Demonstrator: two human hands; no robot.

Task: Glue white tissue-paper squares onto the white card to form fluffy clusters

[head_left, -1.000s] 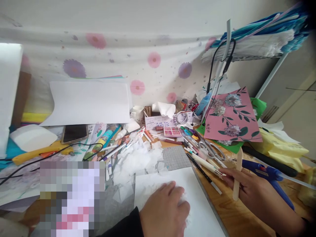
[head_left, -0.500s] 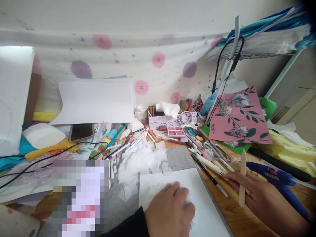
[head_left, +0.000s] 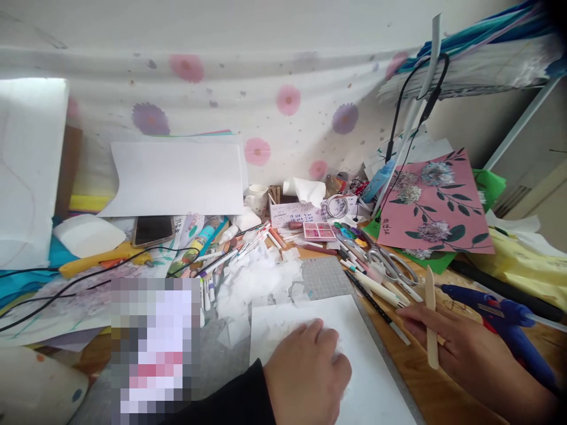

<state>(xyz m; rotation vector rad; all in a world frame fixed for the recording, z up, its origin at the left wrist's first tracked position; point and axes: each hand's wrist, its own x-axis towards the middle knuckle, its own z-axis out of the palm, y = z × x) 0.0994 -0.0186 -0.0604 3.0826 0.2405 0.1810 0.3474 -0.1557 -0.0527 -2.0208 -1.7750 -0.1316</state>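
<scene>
Pretty chaotic craft bench (head_left: 443, 389) here, wooden top, with a white cloth dotted with pink and purple flowers (head_left: 287, 100) hanging behind it across the top of the frame. At the bottom centre the left hand (head_left: 308, 372), in a black sleeve, is curled palm-down and pressing on a white sheet of paper (head_left: 376, 389), with a bit of fluffy white tissue just poking out under the fingers. Lower right, the right hand (head_left: 460, 348) lies fairly flat on the bench with a thin wooden stick (head_left: 430, 321) tucked between its loosely closed fingers, the stick pointing up toward the middle of the frame. Just right of that hand sits a blue glue gun (head_left: 505, 321), and above it a pair of scissors (head_left: 394, 265) beside a jumble of pens. A pile of torn white tissue scraps (head_left: 257, 280) sits just above the sheet, next to a small grey gridded mat (head_left: 323, 277). Right of centre there's a pink card with flowers and leaves (head_left: 436, 206), and a phone (head_left: 153, 229) lies on the left.
</scene>
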